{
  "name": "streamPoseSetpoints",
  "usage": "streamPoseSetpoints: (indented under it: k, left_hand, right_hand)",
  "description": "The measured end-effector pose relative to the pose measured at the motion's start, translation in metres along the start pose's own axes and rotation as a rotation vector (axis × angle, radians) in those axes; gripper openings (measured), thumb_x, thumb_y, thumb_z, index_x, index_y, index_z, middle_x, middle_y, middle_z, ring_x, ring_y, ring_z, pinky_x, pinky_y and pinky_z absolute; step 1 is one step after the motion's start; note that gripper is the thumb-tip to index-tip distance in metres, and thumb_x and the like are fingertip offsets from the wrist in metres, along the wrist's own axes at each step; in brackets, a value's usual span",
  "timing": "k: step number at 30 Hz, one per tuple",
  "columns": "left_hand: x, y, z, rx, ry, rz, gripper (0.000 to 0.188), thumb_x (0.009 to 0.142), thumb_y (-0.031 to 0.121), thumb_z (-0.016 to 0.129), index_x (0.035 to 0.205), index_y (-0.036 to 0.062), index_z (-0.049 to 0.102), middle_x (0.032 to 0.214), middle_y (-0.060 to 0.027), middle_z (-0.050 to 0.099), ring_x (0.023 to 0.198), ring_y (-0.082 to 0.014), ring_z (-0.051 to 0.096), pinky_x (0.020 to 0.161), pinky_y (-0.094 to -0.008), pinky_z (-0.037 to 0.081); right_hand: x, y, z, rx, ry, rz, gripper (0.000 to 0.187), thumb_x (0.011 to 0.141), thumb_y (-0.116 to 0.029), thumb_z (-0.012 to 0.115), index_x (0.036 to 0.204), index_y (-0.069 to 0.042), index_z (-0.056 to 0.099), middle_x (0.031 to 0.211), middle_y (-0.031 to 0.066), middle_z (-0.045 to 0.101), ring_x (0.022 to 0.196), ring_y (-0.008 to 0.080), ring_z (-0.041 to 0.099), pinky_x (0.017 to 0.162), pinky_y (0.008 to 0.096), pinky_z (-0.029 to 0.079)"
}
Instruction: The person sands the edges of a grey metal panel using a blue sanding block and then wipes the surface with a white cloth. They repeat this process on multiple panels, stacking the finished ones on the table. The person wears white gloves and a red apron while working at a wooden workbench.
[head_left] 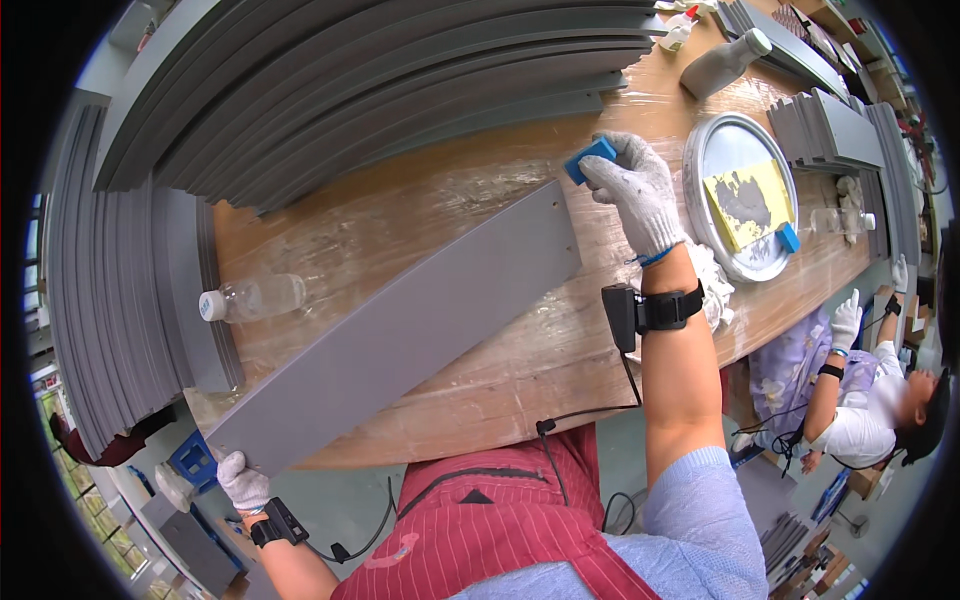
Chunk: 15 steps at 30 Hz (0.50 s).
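- Over at the left, a stack of grey boards (120, 270) stands by the end of the surface (520, 370), which is wooden and covered in clear film
- The left hand (242, 482), gloved, has its grip clamped on the near corner of the grey panel (400, 320), which lies slantwise across the surface
- Beyond that corner a clear bottle (262, 298) lies on its side, white-capped; whether there is liquid in it I cannot tell
- A longer stack of boards (400, 80) fills the far side
- Just past the panel's far end, the right hand (640, 195), also gloved, pinches a blue block (591, 160), thumb and fingers together on it
- Farther back sit a red-tipped white bottle (678, 38) and a tilted grey bottle (722, 66), contents hidden
- Right of that hand, a round pale lid or tray (725, 148) carries a yellow sheet (724, 205) smeared with grey, a second blue block (788, 238) at its edge
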<state>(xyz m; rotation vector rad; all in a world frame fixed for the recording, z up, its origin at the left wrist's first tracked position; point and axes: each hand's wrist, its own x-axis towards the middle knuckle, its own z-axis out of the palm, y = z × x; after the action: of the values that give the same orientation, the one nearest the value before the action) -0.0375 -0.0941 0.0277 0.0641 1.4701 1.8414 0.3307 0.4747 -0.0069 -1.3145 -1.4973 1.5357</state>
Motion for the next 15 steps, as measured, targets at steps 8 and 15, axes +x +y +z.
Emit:
streamPoseSetpoints:
  k: [8, 15]
  left_hand:
    - [-0.002, -0.009, -0.044, 0.014, 0.038, -0.106, 0.049, 0.085, 0.008, 0.065, 0.133, 0.0039, 0.057, 0.125, -0.0116, 0.066, 0.110, -0.0297, 0.066, 0.095, -0.0448, 0.054]
    - [0.003, -0.021, -0.026, 0.054, 0.138, -0.084, 0.043, 0.100, 0.027, 0.061, 0.134, 0.0016, 0.057, 0.129, -0.0122, 0.064, 0.114, -0.0276, 0.064, 0.099, -0.0421, 0.052]
  right_hand:
    - [-0.010, 0.049, 0.010, -0.115, 0.063, -0.017, 0.046, 0.079, -0.021, 0.077, 0.118, 0.002, 0.068, 0.093, 0.0089, 0.070, 0.081, 0.0153, 0.067, 0.076, 0.0300, 0.056]
    - [-0.033, 0.050, 0.000, -0.441, 0.046, 0.031, 0.048, 0.075, -0.026, 0.079, 0.114, 0.000, 0.069, 0.097, 0.0147, 0.073, 0.087, 0.0221, 0.071, 0.084, 0.0337, 0.056]
